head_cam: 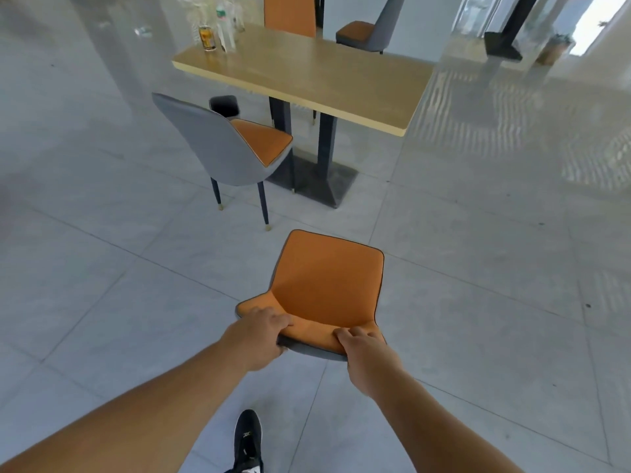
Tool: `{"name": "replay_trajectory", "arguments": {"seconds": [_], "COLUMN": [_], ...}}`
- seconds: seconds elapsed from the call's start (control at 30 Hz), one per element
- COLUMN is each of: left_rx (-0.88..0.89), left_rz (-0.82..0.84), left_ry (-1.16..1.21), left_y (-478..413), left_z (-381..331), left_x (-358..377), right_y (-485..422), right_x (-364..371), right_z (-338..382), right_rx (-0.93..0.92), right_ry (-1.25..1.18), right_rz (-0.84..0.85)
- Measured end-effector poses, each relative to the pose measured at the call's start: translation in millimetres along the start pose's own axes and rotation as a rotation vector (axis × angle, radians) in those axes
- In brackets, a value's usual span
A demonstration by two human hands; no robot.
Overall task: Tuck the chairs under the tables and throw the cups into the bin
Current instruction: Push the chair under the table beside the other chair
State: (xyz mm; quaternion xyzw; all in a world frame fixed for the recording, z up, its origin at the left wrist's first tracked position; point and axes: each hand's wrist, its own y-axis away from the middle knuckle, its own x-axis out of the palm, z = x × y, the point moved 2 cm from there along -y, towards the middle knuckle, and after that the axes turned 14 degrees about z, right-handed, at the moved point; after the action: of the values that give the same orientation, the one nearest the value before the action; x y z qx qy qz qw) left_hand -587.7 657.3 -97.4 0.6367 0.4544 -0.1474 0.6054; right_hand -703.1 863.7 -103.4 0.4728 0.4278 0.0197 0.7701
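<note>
An orange-seated chair [326,281] with a grey back stands right in front of me on the tiled floor. My left hand [259,336] and my right hand [367,353] both grip the top edge of its backrest. Ahead is a long wooden table [307,73]. A second grey and orange chair [232,151] stands at the table's near left side, pulled out and angled. A dark bin [224,105] sits on the floor behind that chair. On the table's far left corner stand clear cups and bottles [227,25] and a yellow can [207,38].
Two more chairs [290,15] [368,29] stand at the table's far side. The table's dark pedestal base [317,182] lies between me and the far chairs. A black post base [503,46] is far right. My shoe [248,442] is on the floor below.
</note>
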Motion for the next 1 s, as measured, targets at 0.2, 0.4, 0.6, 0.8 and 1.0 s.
{"name": "replay_trajectory", "arguments": {"seconds": [0.2,0.4,0.6,0.8,1.0], "left_rx": [-0.007,0.038,0.071,0.087,0.121], "left_rz": [-0.015,0.034,0.059,0.072,0.047], "left_ry": [-0.008,-0.014,-0.014,-0.040,-0.046], "left_y": [-36.7,-96.8,-157.5,-217.2,-278.9], "left_z": [20.5,65.5,112.0,156.2,176.0], "left_x": [-38.3,-102.2,-168.8,-225.7,-277.7], "right_y": [-41.5,-97.8,-152.9,-210.5,-258.9], "right_x": [-41.6,-101.5,-175.7,-236.4,-292.1], "right_z": [-1.9,6.4,19.6,31.9,18.2], "right_rx": [-0.021,-0.006,0.007,0.035,0.051], "right_ry": [0.005,-0.005,-0.023,-0.048,-0.086], "right_rz": [-0.054,-0.086,-0.073,-0.082,-0.126]}}
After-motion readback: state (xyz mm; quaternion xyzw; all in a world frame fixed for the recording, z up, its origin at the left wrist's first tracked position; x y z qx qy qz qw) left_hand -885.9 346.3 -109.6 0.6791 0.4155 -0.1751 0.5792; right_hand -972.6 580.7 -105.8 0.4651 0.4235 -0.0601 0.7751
